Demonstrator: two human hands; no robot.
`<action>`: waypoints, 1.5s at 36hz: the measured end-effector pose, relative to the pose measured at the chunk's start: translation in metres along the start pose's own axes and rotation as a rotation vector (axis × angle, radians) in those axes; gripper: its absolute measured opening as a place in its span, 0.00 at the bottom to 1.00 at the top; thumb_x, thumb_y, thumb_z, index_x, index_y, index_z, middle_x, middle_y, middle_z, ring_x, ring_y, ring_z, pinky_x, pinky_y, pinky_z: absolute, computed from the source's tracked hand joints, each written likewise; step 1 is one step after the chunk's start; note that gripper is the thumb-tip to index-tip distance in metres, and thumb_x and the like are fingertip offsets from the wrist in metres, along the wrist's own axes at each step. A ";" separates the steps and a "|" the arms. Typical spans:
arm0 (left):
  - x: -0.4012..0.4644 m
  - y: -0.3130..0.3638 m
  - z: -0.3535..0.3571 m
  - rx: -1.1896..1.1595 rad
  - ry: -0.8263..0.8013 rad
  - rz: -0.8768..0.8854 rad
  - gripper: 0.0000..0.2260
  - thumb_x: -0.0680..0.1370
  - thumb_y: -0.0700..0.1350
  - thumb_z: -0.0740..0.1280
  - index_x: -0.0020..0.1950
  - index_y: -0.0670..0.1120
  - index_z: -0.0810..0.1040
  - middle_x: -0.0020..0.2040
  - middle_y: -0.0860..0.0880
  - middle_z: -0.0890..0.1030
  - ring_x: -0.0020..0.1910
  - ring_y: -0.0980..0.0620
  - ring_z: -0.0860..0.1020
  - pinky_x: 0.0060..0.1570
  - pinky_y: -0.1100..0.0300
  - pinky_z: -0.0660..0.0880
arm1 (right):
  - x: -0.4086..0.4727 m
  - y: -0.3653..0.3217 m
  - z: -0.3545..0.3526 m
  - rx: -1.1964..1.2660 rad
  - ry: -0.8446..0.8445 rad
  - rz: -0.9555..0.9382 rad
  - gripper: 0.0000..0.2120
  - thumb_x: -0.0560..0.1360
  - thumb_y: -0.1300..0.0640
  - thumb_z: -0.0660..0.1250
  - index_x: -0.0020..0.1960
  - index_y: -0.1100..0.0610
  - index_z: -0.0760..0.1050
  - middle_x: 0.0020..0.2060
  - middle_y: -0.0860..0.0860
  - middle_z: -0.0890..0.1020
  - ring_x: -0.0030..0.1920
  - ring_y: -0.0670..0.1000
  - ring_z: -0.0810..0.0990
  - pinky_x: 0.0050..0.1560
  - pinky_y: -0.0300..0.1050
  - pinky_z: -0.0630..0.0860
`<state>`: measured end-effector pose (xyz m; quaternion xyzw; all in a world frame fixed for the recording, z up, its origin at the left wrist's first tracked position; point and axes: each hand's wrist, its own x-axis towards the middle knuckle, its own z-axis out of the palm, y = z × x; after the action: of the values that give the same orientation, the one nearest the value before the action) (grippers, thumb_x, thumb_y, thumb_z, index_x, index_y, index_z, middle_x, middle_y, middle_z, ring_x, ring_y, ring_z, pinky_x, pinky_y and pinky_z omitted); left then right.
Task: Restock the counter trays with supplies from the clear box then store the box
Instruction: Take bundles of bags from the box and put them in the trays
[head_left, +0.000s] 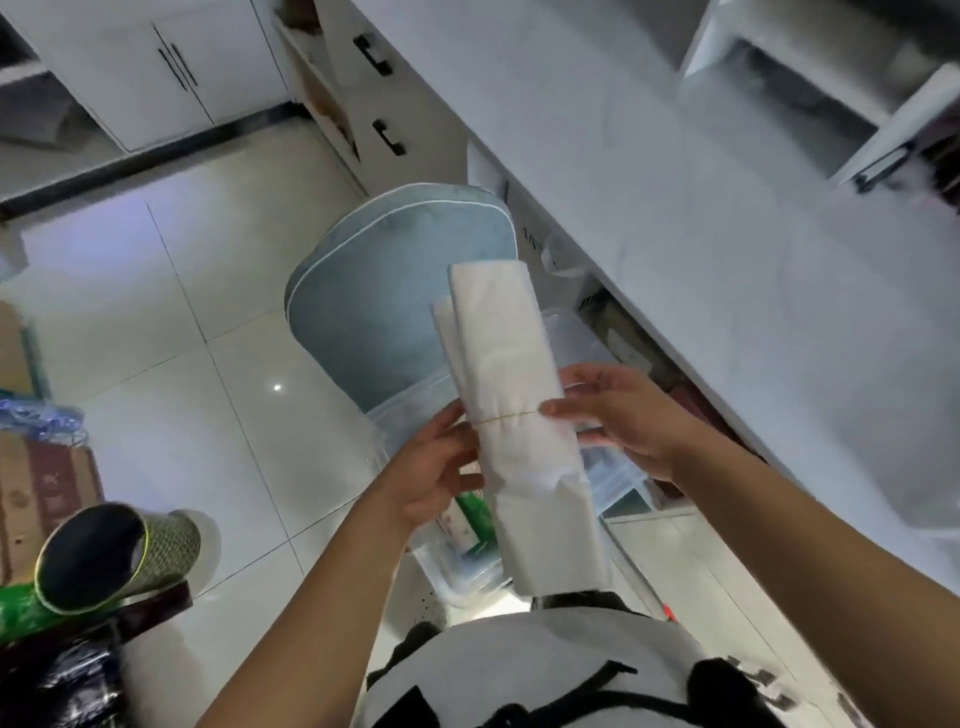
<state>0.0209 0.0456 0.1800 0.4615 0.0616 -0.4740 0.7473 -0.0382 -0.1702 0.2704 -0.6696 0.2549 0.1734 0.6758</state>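
A long white bundle of folded bags or paper (511, 395), tied round its middle with a thin rubber band, is held upright in front of me. My left hand (434, 467) grips its left side at the band. My right hand (618, 415) holds the right side, fingers curled behind it and thumb on the front. Below the bundle sits the clear plastic box (582, 338) on a blue cushioned chair (374, 291), with green packets (470, 519) showing inside it. The white counter (675, 218) runs along the right.
White cabinets with black handles (176, 62) stand at the back left. A patterned cup (119, 556) and cardboard boxes (41, 483) crowd the left edge. A white tray or shelf unit (810, 78) sits on the counter's far end. Glossy tile floor (156, 312) lies between.
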 end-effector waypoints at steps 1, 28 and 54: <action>-0.005 0.003 -0.001 0.009 -0.037 0.015 0.21 0.75 0.33 0.67 0.64 0.52 0.80 0.54 0.45 0.83 0.48 0.46 0.83 0.42 0.49 0.81 | -0.005 -0.004 0.006 -0.069 0.055 -0.026 0.10 0.70 0.62 0.76 0.51 0.59 0.82 0.47 0.54 0.87 0.47 0.53 0.86 0.48 0.44 0.82; -0.078 0.010 0.095 0.386 -0.360 0.093 0.18 0.71 0.43 0.73 0.60 0.53 0.80 0.58 0.45 0.84 0.54 0.44 0.83 0.46 0.46 0.80 | -0.144 0.038 0.014 0.211 0.323 -0.127 0.15 0.72 0.57 0.75 0.56 0.61 0.82 0.49 0.59 0.86 0.45 0.57 0.86 0.39 0.46 0.81; -0.090 -0.180 0.360 0.622 -0.534 0.019 0.28 0.65 0.47 0.80 0.64 0.52 0.78 0.59 0.43 0.83 0.52 0.44 0.84 0.39 0.54 0.80 | -0.387 0.205 -0.176 0.451 0.486 -0.345 0.20 0.68 0.56 0.78 0.58 0.51 0.81 0.53 0.61 0.83 0.47 0.55 0.84 0.40 0.50 0.80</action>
<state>-0.2906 -0.1873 0.3179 0.5266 -0.2851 -0.5664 0.5662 -0.4889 -0.2947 0.3311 -0.5585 0.3231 -0.1678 0.7453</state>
